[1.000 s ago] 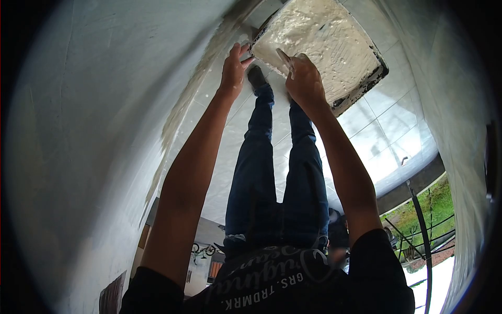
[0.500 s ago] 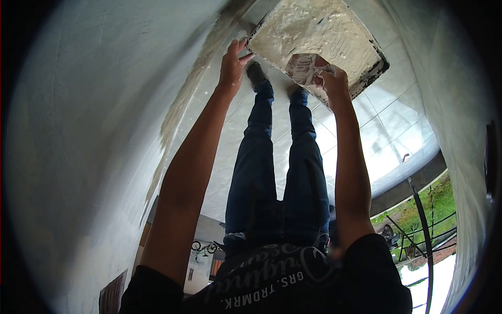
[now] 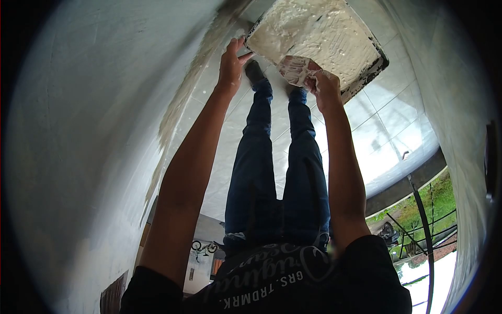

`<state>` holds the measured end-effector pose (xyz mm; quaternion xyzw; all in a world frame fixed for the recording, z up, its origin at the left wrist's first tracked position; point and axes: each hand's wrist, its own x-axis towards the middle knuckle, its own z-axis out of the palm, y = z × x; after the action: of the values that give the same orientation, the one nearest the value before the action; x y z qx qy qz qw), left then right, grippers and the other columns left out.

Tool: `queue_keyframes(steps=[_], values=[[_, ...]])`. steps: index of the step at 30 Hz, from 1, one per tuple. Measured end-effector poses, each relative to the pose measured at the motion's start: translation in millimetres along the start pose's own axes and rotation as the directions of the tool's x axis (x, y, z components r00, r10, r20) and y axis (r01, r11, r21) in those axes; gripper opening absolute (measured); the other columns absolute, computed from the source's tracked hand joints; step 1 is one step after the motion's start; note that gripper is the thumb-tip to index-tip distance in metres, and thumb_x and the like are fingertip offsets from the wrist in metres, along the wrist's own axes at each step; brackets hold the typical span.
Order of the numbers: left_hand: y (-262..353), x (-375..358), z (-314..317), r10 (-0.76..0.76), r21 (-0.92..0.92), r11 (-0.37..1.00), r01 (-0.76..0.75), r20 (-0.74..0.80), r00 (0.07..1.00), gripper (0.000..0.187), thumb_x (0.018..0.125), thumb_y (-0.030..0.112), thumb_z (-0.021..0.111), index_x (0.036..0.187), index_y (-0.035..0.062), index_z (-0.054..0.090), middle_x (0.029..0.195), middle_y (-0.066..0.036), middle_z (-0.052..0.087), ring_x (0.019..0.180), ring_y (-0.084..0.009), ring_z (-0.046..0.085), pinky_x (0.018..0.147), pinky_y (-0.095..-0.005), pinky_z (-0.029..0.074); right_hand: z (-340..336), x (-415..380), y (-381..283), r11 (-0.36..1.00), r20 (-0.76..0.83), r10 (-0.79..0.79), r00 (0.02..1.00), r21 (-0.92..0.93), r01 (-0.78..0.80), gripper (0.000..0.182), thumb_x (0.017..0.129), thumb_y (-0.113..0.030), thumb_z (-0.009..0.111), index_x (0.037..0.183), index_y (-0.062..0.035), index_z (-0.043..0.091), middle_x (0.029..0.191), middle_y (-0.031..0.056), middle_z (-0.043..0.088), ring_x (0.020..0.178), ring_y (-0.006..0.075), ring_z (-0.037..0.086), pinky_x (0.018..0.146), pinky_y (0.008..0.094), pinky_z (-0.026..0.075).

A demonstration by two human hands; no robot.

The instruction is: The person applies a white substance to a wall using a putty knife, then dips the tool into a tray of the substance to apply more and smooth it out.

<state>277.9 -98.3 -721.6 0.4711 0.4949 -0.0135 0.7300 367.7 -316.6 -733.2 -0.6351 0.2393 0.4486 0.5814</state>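
Observation:
A square, dark-edged tray point(image 3: 372, 79) covered with creamy white putty point(image 3: 314, 34) is at the top of the view. My left hand point(image 3: 230, 68) is at its left corner, fingers and thumb on either side of the edge. My right hand point(image 3: 326, 89) is closed around a broad reddish putty spreader point(image 3: 295, 69), its blade smeared with white paste. The spreader overlaps the tray's near edge, and white residue marks my right fingers.
A grey-white wall point(image 3: 99, 131) rises along the left, with a rough unpainted strip at its base. Pale floor tiles point(image 3: 387, 118) lie underfoot, around my legs point(image 3: 253, 157). Another wall point(image 3: 444, 89) curves up on the right. Dark railings point(image 3: 426, 230) and grass show at lower right.
My right hand and the spreader have shifted left and slightly toward me, to the tray's near edge. My left hand and the tray stay nearly in place.

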Motion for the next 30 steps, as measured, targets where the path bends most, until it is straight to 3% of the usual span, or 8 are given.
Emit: queue_keyframes(steps=[12, 22, 23, 24, 26, 27, 28, 30], values=[[1.0, -2.3, 0.3, 0.02, 0.012, 1.0, -0.02, 0.003, 1.0, 0.072, 0.098, 0.051, 0.032, 0.145, -0.0042, 0.035, 0.148, -0.015, 0.04, 0.121, -0.0356, 0.054, 0.114, -0.0452, 0.022, 43.1, -11.1, 11.8, 0.986, -0.107, -0.007, 0.994, 0.167, 0.025, 0.03, 0.084, -0.006, 0.055, 0.108, 0.0105, 0.061, 0.089, 0.011, 0.064, 0.065, 0.0154, 0.062, 0.057, 0.0278, 0.052], [0.2, -1.5, -4.1, 0.007, 0.003, 1.0, -0.007, 0.015, 1.0, 0.075, 0.097, 0.055, 0.031, 0.145, -0.0021, 0.035, 0.149, -0.014, 0.04, 0.124, -0.0361, 0.053, 0.116, -0.0487, 0.015, 68.6, 1.7, -22.7, 0.934, -0.161, -0.112, 0.981, 0.319, 0.159, 0.031, 0.085, -0.004, 0.059, 0.114, 0.0057, 0.056, 0.101, 0.0135, 0.062, 0.079, 0.0199, 0.064, 0.065, 0.031, 0.053], [-0.5, 0.4, -5.2, 0.005, -0.003, 1.0, -0.005, 0.028, 1.0, 0.075, 0.097, 0.056, 0.031, 0.146, -0.0013, 0.034, 0.149, -0.013, 0.04, 0.124, -0.0364, 0.053, 0.116, -0.0499, 0.015, 67.4, -3.2, -24.4, 0.918, -0.234, -0.141, 0.962, 0.332, 0.215, 0.022, 0.079, 0.001, 0.056, 0.097, 0.0087, 0.065, 0.086, 0.0113, 0.065, 0.068, 0.0164, 0.064, 0.061, 0.0318, 0.056], [-2.2, 1.3, -4.7, 0.002, -0.009, 1.0, -0.002, 0.042, 0.999, 0.075, 0.097, 0.056, 0.032, 0.146, -0.0006, 0.034, 0.15, -0.013, 0.039, 0.124, -0.0368, 0.052, 0.115, -0.0511, 0.014, 62.6, -8.7, -23.4, 0.92, -0.236, -0.142, 0.961, 0.326, 0.216, 0.022, 0.079, 0.001, 0.056, 0.097, 0.0087, 0.065, 0.086, 0.0113, 0.065, 0.068, 0.0164, 0.064, 0.061, 0.0318, 0.056], [-6.0, 1.7, -3.8, 0.002, -0.023, 1.0, -0.001, 0.037, 0.999, 0.075, 0.097, 0.056, 0.032, 0.146, -0.0001, 0.033, 0.15, -0.012, 0.039, 0.124, -0.0367, 0.053, 0.115, -0.0522, 0.014, 54.7, -15.8, -23.4, 0.911, -0.249, -0.393, 0.885, -0.238, 0.337, 0.022, 0.078, 0.003, 0.055, 0.096, 0.008, 0.066, 0.09, 0.0129, 0.068, 0.071, 0.0165, 0.066, 0.061, 0.0324, 0.055], [-5.1, 0.9, -3.8, 0.002, -0.029, 1.0, -0.001, 0.031, 1.0, 0.075, 0.097, 0.057, 0.032, 0.147, 0.0004, 0.033, 0.15, -0.011, 0.039, 0.124, -0.0367, 0.053, 0.115, -0.0533, 0.013, 56.0, -16.8, -17.1, 0.752, -0.205, -0.623, 0.755, -0.422, 0.506, 0.022, 0.078, 0.004, 0.058, 0.097, 0.006, 0.067, 0.085, 0.0138, 0.068, 0.071, 0.0215, 0.067, 0.063, 0.035, 0.053], [-4.2, -0.3, -3.8, 0.003, -0.029, 1.0, -0.002, 0.029, 1.0, 0.075, 0.097, 0.057, 0.032, 0.147, 0.0004, 0.033, 0.15, -0.011, 0.039, 0.124, -0.0367, 0.053, 0.115, -0.0533, 0.013, 55.3, -17.5, -12.9, 0.752, -0.203, -0.623, 0.756, -0.421, 0.506, 0.022, 0.078, 0.004, 0.058, 0.097, 0.006, 0.067, 0.085, 0.0138, 0.068, 0.071, 0.0215, 0.067, 0.063, 0.035, 0.053], [-4.7, -1.6, -3.0, 0.002, -0.02, 1.0, -0.002, 0.024, 1.0, 0.075, 0.097, 0.056, 0.031, 0.147, 0.0006, 0.033, 0.15, -0.01, 0.04, 0.122, -0.0359, 0.054, 0.115, -0.054, 0.013, 57.9, -23.7, -4.4, 0.294, 0.031, -0.882, 0.47, -0.745, 0.599, 0.023, 0.078, 0.002, 0.063, 0.1, 0.0037, 0.069, 0.084, 0.0161, 0.066, 0.073, 0.0281, 0.065, 0.064, 0.0356, 0.052]])
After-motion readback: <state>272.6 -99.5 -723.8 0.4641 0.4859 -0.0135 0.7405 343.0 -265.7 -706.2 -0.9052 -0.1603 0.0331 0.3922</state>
